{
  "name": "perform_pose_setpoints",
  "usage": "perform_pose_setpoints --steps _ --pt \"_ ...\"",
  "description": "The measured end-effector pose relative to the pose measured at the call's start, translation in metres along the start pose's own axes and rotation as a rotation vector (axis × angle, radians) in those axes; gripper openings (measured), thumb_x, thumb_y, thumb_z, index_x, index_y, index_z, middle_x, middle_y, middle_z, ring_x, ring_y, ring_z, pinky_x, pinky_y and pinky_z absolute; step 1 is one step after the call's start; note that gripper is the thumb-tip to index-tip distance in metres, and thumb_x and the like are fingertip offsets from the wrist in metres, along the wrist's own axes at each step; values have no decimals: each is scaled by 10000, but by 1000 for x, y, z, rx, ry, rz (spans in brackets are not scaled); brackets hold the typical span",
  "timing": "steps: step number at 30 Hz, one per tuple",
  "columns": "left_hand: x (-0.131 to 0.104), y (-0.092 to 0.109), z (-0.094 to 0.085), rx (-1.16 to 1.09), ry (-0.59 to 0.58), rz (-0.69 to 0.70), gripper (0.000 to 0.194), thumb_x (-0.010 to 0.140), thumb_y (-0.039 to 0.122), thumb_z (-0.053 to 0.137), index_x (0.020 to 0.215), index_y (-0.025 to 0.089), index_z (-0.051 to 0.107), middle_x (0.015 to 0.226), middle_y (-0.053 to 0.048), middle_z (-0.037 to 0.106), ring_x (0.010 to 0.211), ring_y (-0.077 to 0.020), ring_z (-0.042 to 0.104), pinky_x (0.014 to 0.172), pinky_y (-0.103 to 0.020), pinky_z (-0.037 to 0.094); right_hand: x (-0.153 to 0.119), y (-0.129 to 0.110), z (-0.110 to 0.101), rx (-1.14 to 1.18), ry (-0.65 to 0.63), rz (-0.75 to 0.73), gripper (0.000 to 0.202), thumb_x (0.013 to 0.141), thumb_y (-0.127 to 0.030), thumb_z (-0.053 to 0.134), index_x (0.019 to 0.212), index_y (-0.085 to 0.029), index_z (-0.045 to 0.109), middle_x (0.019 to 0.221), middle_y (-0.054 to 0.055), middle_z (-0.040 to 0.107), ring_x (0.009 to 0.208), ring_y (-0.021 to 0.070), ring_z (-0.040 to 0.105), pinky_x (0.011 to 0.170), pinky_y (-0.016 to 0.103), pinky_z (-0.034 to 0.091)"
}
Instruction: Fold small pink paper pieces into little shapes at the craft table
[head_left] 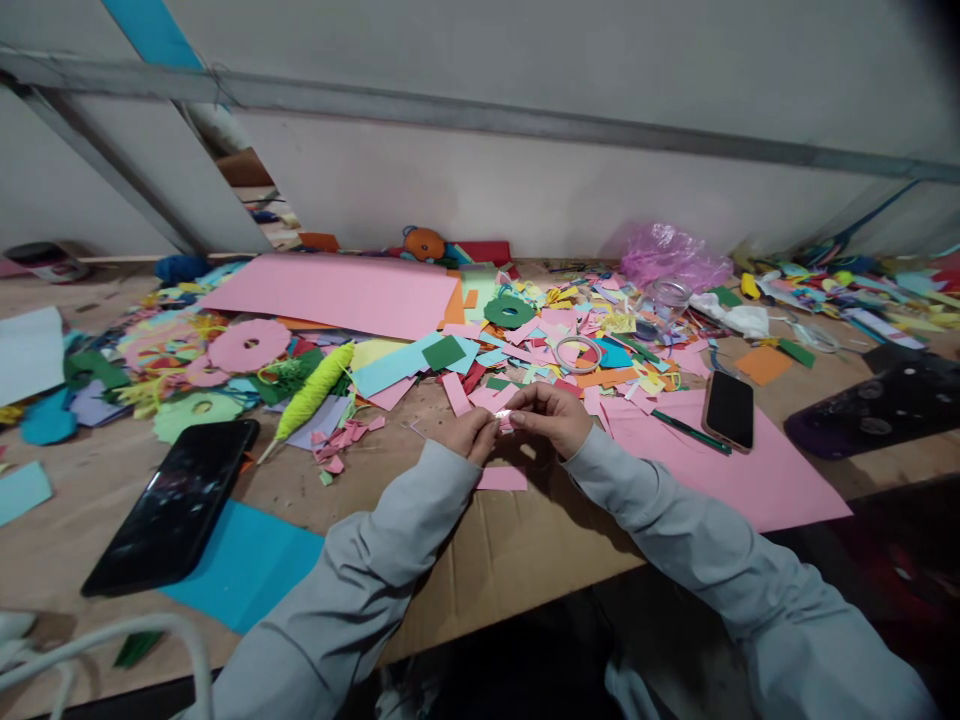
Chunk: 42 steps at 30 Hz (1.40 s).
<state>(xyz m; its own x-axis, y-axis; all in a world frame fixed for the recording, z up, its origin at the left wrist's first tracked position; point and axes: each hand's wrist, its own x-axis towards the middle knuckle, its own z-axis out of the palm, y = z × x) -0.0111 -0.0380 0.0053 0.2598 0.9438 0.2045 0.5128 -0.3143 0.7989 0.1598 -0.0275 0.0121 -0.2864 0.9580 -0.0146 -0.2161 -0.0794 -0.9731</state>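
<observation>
My left hand (469,435) and my right hand (553,418) meet over the front of the table, fingertips almost touching. Between them is a small pink piece of paper (505,424) with a bright, shiny spot on it. Both hands pinch this piece, one from each side; its far edges are hidden by my fingers. Just below lies a pink paper strip (502,479) on a brown cardboard sheet (517,550). Another pink strip (455,394) rests just beyond my left hand.
Coloured paper scraps cover the table's back. To the left are a large black phone (176,505), a blue sheet (251,565) and a yellow-green yarn spindle (311,398). On the right, a smaller phone (729,411) and a green pen (690,432) lie on pink paper (757,490), near a dark bottle (877,405).
</observation>
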Motion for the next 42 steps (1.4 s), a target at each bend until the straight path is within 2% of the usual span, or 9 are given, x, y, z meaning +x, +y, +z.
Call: perform_pose_setpoints --steps 5,9,12,16,20,28,33,42 --pt "-1 -8 6 -213 -72 -8 250 857 361 447 710 180 538 576 22 510 531 -112 441 528 -234 339 0 -2 -1 -64 -3 -46 262 633 -316 786 796 -164 649 660 -23 610 593 83 555 581 221 457" --pt "-2 -9 9 -350 -118 -87 271 835 418 489 722 174 520 551 40 493 496 -94 423 492 -217 341 -1 0 0 -100 -11 -72 277 647 -323 777 827 -164 637 675 -15 631 604 92 579 598 228 461" --pt "-2 -5 7 -364 -87 -121 281 831 422 503 699 174 526 519 44 498 464 -88 423 471 -213 346 0 1 0 -75 -1 -50 323 641 -355 778 854 -172 619 692 -7 652 623 113 612 619 251 486" --pt "-2 1 4 -390 -14 -150 267 828 406 514 676 186 508 490 50 495 441 -88 430 451 -212 339 2 4 -1 -103 80 -44 328 585 -367 810 722 -166 590 627 -23 617 559 97 578 543 223 460" --pt "-2 2 5 -422 21 -171 282 815 435 530 671 194 499 469 59 479 429 -87 415 446 -215 330 2 5 0 -94 86 -36 340 573 -370 817 660 -164 561 577 -34 592 507 83 547 494 207 440" --pt "-2 3 6 -327 55 -134 263 818 398 510 647 199 495 478 49 478 452 -100 414 471 -228 324 0 5 3 24 43 60 389 564 -379 824 678 -163 520 627 -11 657 531 117 620 518 239 501" --pt "-1 1 7 -244 92 -60 255 808 390 514 651 190 523 538 35 481 513 -103 424 520 -226 337 1 2 3 12 17 43 351 594 -387 810 740 -160 585 645 -3 666 567 107 620 543 227 499" --pt "0 -3 6 -193 0 31 220 828 338 487 699 180 568 576 19 527 546 -115 456 565 -235 365 -1 1 2 -71 29 17 313 632 -404 776 673 -154 593 599 -10 638 487 85 555 486 213 457"
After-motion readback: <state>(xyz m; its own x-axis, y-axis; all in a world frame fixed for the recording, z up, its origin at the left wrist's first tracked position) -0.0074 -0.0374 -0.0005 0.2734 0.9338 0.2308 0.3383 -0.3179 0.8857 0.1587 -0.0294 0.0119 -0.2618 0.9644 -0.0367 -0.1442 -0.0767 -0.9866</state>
